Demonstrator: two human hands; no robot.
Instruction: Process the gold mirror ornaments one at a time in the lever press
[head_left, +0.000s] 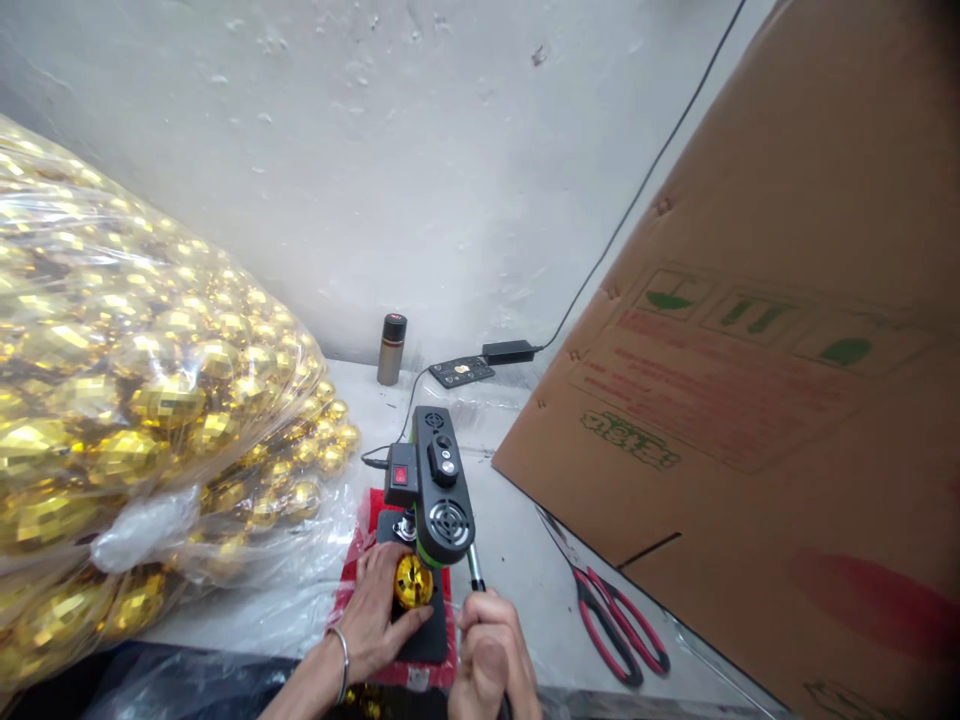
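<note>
A small black bench drill press (444, 500) stands on a red mat (375, 510), its round head nearest me. Just below that head, my left hand (375, 605), with a silver bangle on the wrist, holds a shiny gold ball (412, 582) over the dark base plate (427, 645). Fingers are on one side of the ball and the thumb curls around its near side. My right hand (495, 650) is wrapped around the lever handle (475, 572) at the press's right side. The drill tip is hidden under the head.
A clear plastic bag of gold faceted balls (150, 390) fills the left side. Red-handled scissors (619, 625) lie at right beside a large cardboard box (735, 380). Toward the wall stand a small bottle (391, 350) and a power adapter (508, 351) with a cable.
</note>
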